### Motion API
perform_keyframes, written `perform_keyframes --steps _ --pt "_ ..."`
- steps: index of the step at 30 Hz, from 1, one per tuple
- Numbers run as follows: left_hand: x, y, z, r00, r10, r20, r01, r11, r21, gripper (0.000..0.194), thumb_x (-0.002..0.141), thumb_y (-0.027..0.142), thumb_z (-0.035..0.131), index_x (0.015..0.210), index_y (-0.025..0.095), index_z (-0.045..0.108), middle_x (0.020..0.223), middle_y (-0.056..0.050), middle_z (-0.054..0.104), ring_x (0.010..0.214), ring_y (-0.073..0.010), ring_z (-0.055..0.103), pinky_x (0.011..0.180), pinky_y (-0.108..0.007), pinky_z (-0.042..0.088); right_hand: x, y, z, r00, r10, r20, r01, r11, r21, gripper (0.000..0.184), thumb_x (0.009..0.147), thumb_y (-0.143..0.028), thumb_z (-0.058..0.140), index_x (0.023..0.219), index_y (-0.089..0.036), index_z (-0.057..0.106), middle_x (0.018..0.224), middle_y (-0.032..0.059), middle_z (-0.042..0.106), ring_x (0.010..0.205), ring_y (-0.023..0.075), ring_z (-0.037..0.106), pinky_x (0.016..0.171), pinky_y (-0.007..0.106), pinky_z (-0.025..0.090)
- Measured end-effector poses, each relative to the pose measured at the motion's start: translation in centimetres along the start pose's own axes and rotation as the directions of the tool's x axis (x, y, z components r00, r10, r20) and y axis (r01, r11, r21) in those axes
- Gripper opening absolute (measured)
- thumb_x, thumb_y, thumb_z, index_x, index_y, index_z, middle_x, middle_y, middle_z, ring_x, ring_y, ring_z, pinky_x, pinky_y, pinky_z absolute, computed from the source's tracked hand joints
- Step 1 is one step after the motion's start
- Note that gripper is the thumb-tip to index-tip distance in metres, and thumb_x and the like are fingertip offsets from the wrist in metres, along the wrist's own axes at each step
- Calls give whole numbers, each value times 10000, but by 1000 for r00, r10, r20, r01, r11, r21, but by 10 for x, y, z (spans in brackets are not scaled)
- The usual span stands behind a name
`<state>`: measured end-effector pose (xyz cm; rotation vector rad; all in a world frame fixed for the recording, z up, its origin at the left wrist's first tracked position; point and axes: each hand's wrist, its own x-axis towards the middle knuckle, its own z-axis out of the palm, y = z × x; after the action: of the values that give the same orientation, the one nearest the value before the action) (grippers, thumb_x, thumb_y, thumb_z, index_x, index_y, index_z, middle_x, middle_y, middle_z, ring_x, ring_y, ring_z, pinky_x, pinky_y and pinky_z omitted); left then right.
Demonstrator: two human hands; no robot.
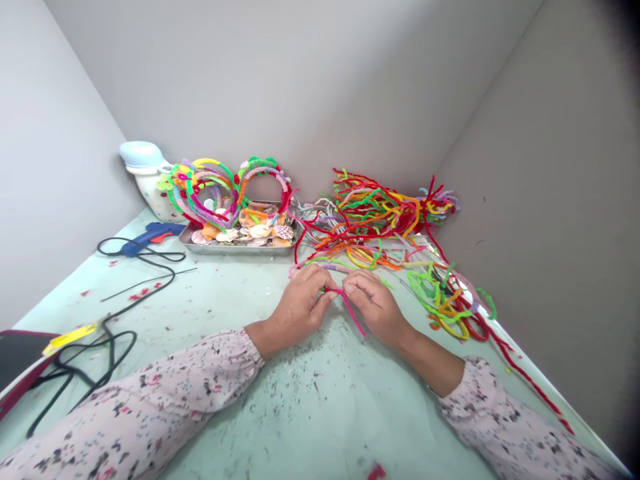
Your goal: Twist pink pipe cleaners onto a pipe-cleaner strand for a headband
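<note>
A magenta pipe cleaner (354, 315) is pinched between my two hands above the middle of the table. My left hand (301, 303) grips it from the left, thumb and forefinger pressed together. From the other side my right hand (377, 303) pinches it close by, so the fingertips almost meet. One thin end of the pipe cleaner hangs down toward me, slanting right; part of the rest is hidden by my fingers. Just behind my hands lies a pale purple and pink fuzzy strip (327, 267).
A metal tray (240, 250) holds seashells and fuzzy headbands (265, 170). Right of it lies a heap of coloured pipe cleaners (375, 213), with a smaller tangle (445, 300) nearer. At left are a blue glue gun (153, 237), a black cord (117, 313) and a white container (150, 180). Walls enclose the table.
</note>
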<state>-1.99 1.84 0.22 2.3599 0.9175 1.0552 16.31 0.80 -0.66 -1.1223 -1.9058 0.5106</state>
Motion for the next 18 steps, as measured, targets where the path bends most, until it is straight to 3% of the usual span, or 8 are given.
perform_keyframes --steps 9,18 --pt "2 1 -2 1000 1 5 -1 1000 23 136 905 238 447 881 168 561 894 -47 570 897 -185 504 843 -338 372 0 0 2 1000 -22 3 22 999 29 246 917 -312 411 736 -216 547 787 24 569 901 197 541 923 396 392" --pt "1 1 0 1000 -14 -16 15 996 90 85 862 206 479 847 179 558 824 -28 599 838 -184 532 854 -356 361 0 -8 2 993 -111 -36 106 987 -122 155 895 -279 462 811 -229 582 835 28 608 939 207 547 916 410 396"
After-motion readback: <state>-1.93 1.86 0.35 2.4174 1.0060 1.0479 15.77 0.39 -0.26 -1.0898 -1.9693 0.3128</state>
